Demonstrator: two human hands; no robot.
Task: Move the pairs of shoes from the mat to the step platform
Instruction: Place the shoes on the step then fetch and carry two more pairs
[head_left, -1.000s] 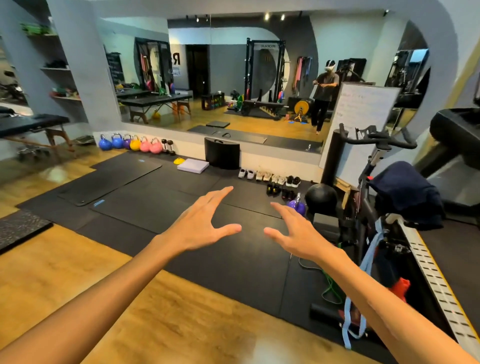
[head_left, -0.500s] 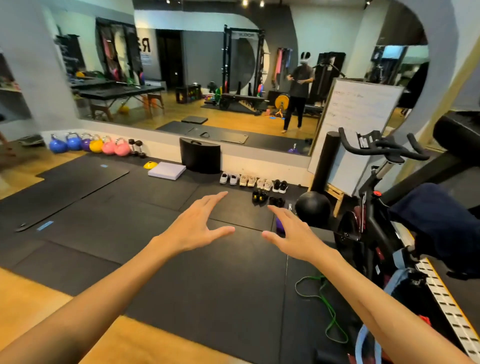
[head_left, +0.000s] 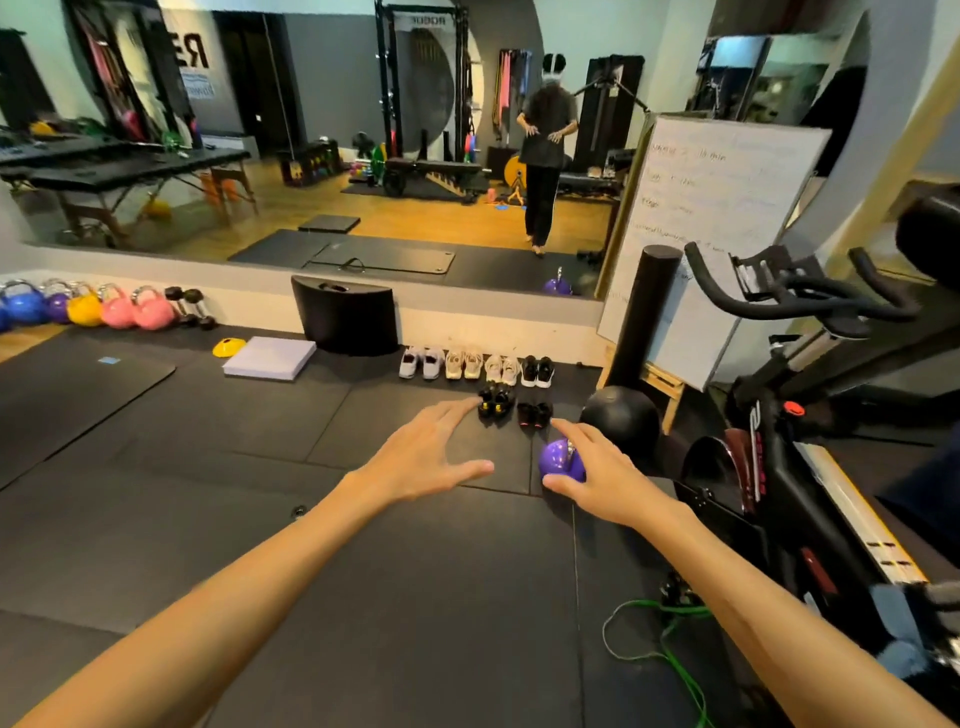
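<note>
Both hands, left hand (head_left: 421, 457) and right hand (head_left: 597, 475), reach out empty with fingers spread, the shoes (head_left: 475, 366) lying straight ahead beyond the purple kettlebell (head_left: 558, 460).

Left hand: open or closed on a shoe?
Open. The left hand has fingers spread and holds nothing, reaching out toward the black-and-yellow shoes on the mat.

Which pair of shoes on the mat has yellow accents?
The black pair with yellow accents, on the left of the front row of two pairs, beside the black pair with pink trim. The four pairs behind, along the wall, show no yellow.
</note>
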